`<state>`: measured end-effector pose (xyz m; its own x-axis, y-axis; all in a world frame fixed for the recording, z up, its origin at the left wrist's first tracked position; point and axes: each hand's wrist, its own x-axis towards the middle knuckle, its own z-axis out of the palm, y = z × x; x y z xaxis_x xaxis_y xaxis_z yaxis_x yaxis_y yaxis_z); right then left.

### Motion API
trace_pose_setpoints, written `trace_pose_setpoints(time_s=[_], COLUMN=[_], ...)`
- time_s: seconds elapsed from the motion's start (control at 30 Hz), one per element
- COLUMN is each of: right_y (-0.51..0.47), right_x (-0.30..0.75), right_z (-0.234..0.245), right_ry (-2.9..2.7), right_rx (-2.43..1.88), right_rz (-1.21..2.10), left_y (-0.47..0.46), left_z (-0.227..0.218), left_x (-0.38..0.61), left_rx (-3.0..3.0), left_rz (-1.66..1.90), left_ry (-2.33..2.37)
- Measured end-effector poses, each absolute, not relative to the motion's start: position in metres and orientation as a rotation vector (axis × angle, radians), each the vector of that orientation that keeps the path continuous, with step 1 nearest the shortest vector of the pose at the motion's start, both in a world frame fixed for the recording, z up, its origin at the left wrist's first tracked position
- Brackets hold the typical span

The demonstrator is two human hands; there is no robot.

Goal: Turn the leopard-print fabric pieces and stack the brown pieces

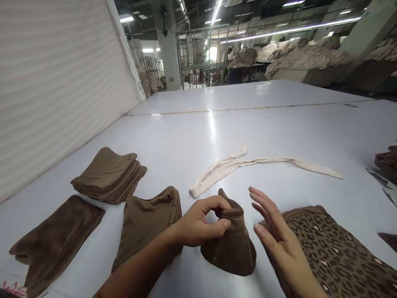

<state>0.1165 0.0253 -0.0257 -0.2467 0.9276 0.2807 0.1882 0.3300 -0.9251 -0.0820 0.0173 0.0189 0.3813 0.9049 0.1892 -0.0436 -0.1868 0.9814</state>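
My left hand (207, 221) pinches the upper edge of a brown fabric piece (231, 254), which hangs curled above the white table. Just right of that piece, my right hand (276, 234) is held with its fingers apart and nothing in them. Beneath and beside my right hand lies a stack of leopard-print brown fabric (331, 242). Left of my left hand is a stack of plain brown fabric pieces (149, 219), partly covered by my forearm. Farther left sit a second brown stack (105, 171) and a darker, plush-looking stack (58, 236).
A long cream fabric strip (235, 163) lies folded across the table (173, 136). A tall white quilted-looking sheet (62, 82) borders the left side. Dark fuzzy material (387, 161) sits at the right edge. Behind are a metal rack (203, 54) and heaped cloth (310, 58).
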Motion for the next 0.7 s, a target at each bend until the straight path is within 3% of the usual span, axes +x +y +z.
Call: trace_pose_setpoints(time_s=[0.2,0.37,0.5,0.6,0.7], right_y=[0.054,0.069,0.073,0.079,0.095], right_x=[0.121,0.136,0.158,0.166,0.162], right_z=[0.006,0.039,0.045,0.045,0.059], right_ry=[-2.079,-1.968,-1.951,-2.067,-2.219], right_rx=[-0.924,-0.962,-1.051,-1.043,-1.043], right_rz=[1.383,1.383,1.413,1.3,0.883], left_y=[0.037,0.054,0.06,0.07,0.089], left_z=[0.045,0.078,0.083,0.072,0.076], left_x=[-0.101,-0.135,-0.157,-0.159,-0.148], left_rx=[1.552,1.913,1.895,1.947,2.146], left_rz=[0.902,0.874,0.799,0.705,0.746], left_ry=[0.807,1.084,1.051,1.086,1.307])
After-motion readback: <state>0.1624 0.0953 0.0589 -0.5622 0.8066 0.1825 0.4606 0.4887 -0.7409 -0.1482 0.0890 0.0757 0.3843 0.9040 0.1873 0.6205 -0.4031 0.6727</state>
